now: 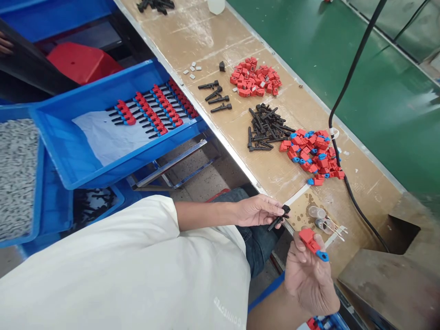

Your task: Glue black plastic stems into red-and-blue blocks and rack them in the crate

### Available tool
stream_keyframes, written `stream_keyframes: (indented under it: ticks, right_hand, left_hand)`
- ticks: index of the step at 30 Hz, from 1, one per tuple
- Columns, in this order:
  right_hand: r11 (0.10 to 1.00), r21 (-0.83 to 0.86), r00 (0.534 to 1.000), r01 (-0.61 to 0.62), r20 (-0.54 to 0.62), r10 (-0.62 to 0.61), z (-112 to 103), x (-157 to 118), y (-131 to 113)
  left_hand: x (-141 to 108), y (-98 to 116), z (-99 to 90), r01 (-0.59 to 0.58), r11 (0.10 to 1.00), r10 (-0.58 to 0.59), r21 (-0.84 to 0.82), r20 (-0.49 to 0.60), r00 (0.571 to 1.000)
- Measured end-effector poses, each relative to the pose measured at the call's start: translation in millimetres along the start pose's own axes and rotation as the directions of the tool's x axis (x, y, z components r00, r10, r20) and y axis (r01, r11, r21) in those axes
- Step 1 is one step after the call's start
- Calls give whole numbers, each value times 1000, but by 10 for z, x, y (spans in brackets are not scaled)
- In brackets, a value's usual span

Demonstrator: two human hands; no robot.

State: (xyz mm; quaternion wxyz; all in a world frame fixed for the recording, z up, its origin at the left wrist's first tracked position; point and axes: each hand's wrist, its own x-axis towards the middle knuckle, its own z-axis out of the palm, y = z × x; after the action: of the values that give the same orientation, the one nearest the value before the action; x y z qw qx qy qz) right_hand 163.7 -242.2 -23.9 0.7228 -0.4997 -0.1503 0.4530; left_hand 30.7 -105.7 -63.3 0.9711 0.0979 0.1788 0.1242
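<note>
My left hand (261, 211) is closed on a black plastic part (276, 222), a thin stick with a blocky head, held over the table's near edge. My right hand (311, 279) pinches a red and blue plastic piece (311, 242), its blue eyelet end pointing down to the right. The two pieces are apart. Just beyond my hands stand two small clear cups (316, 212), with cotton swabs (335, 230) in one. A pile of red and blue pieces (311, 153) lies farther up the table, beside a heap of black sticks (266, 126).
Red blocks (256, 77), separate black sticks (220, 108) and small white bits (192, 68) lie farther along the table (192, 27). A blue tray (99, 169) holds rows of assembled pieces. A black cable (350, 183) crosses the table near a metal box (388, 284).
</note>
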Motion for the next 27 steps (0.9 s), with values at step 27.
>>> stream_keyframes:
  ticks: [27]
  right_hand:
    - [916, -389, 979, -95, -204, 15, 35, -2, 121]
  left_hand:
    - [-59, -68, 82, 0, 925, -11, 381, 28, 1000]
